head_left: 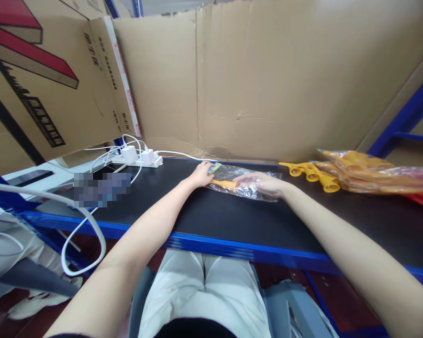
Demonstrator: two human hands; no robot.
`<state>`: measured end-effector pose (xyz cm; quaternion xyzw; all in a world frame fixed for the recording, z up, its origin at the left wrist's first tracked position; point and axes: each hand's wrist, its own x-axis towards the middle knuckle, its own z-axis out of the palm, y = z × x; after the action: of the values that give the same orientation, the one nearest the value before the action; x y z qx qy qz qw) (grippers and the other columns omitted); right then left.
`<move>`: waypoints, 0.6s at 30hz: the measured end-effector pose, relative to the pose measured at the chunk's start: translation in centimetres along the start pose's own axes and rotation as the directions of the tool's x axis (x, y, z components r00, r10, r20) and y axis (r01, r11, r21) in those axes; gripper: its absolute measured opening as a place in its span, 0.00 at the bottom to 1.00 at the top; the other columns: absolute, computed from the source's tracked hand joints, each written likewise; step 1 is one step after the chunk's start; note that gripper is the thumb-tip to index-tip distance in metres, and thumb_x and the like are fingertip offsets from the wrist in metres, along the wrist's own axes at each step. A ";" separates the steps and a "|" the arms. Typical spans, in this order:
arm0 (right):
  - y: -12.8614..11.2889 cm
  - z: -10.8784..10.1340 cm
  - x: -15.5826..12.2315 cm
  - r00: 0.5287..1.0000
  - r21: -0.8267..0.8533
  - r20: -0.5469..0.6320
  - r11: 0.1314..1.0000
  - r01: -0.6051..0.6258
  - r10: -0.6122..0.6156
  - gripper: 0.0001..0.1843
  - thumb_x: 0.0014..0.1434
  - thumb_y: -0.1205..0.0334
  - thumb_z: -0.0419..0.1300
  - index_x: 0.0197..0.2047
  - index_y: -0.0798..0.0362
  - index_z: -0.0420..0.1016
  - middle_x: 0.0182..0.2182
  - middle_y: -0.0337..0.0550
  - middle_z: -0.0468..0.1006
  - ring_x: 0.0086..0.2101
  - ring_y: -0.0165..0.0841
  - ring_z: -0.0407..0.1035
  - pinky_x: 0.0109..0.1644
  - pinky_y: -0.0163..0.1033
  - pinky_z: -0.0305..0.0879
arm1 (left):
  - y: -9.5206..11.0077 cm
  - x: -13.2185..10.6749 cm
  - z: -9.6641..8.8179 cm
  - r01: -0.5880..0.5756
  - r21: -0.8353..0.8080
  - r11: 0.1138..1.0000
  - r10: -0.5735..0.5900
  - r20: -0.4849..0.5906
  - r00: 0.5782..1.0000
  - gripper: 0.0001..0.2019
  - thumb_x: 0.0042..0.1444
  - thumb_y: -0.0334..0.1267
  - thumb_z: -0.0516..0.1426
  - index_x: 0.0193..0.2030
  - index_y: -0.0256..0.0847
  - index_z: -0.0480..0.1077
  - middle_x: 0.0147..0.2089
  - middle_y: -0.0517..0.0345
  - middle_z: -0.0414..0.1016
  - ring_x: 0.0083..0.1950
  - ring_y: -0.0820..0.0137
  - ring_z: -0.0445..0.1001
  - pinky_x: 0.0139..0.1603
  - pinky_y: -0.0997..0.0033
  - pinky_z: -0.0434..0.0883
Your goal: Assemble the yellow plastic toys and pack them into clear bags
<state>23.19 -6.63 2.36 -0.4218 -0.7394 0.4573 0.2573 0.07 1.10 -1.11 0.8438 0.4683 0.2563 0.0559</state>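
Observation:
A clear plastic bag (248, 189) lies on the black shelf top (204, 211) with an orange toy (224, 184) inside it. My left hand (201, 174) is closed in a pinch on the bag's left end, where a small colourful label (215, 167) shows. My right hand (262, 183) lies flat on top of the bag, fingers stretched toward the orange toy.
Loose yellow-orange toys (312, 173) and a bagged pile of them (366, 172) lie at the right. A white power strip with chargers (138, 157) and cables sits at the back left. A cardboard wall (268, 80) closes the back. Blue shelf edge (211, 244) runs in front.

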 end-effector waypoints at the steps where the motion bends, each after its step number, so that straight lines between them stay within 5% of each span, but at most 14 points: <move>1: 0.2 -0.1 0.1 0.999 -0.015 -0.030 1.000 -0.012 0.012 0.21 0.45 0.55 0.61 0.43 0.56 0.74 0.41 0.47 0.76 0.43 0.34 0.69 0.52 0.42 0.60 | 0.0 0.1 0.0 0.015 -0.003 1.000 -0.015 -0.003 1.000 0.22 0.48 0.30 0.54 0.53 0.34 0.64 0.56 0.47 0.62 0.58 0.64 0.62 0.60 0.69 0.58; 5: 1.5 -1.6 0.8 0.970 -0.082 -0.233 0.993 -0.087 0.066 0.16 0.49 0.57 0.60 0.40 0.57 0.75 0.35 0.47 0.77 0.36 0.32 0.71 0.46 0.40 0.65 | -0.2 0.0 -0.7 0.132 -0.007 0.991 -0.132 -0.020 0.991 0.26 0.41 0.20 0.53 0.51 0.36 0.66 0.56 0.49 0.63 0.57 0.65 0.63 0.57 0.71 0.61; 7: 2.5 -3.1 0.9 0.919 -0.184 -0.390 0.972 -0.148 0.066 0.15 0.52 0.60 0.56 0.41 0.58 0.74 0.34 0.49 0.76 0.35 0.33 0.70 0.46 0.41 0.66 | -0.2 -0.1 -1.0 0.202 0.001 0.979 -0.202 -0.015 0.979 0.26 0.39 0.19 0.54 0.49 0.36 0.68 0.55 0.49 0.65 0.56 0.64 0.64 0.55 0.72 0.61; 10: 4.4 -5.9 0.5 0.745 -0.470 -0.664 0.808 -0.354 -0.060 0.15 0.54 0.64 0.52 0.43 0.58 0.74 0.41 0.51 0.74 0.43 0.38 0.68 0.51 0.45 0.61 | -0.2 -0.1 -1.1 0.271 0.006 0.963 -0.271 0.011 0.963 0.24 0.40 0.21 0.54 0.48 0.36 0.69 0.54 0.48 0.67 0.54 0.64 0.66 0.54 0.72 0.62; 13: 6.6 -8.5 -0.4 0.581 -0.544 -0.794 0.632 -0.552 -0.177 0.21 0.54 0.64 0.51 0.50 0.57 0.70 0.50 0.55 0.68 0.52 0.44 0.61 0.55 0.50 0.56 | -0.4 0.1 -0.6 0.270 -0.020 0.963 -0.269 0.021 0.963 0.20 0.46 0.24 0.51 0.48 0.35 0.70 0.54 0.48 0.68 0.56 0.64 0.65 0.56 0.71 0.60; 18: 9.5 -10.4 -1.5 0.573 -0.521 -0.818 0.485 -0.703 -0.049 0.28 0.56 0.57 0.51 0.59 0.58 0.61 0.60 0.58 0.55 0.57 0.50 0.52 0.57 0.59 0.49 | -0.9 0.4 0.3 0.184 0.028 0.982 -0.185 0.049 0.981 0.19 0.53 0.30 0.47 0.51 0.33 0.68 0.55 0.47 0.67 0.57 0.66 0.64 0.59 0.72 0.57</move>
<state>35.60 -1.02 -1.43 -0.7845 -0.5748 -0.1099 0.2053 -0.30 1.93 -1.48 0.8035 0.5459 0.2228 0.0819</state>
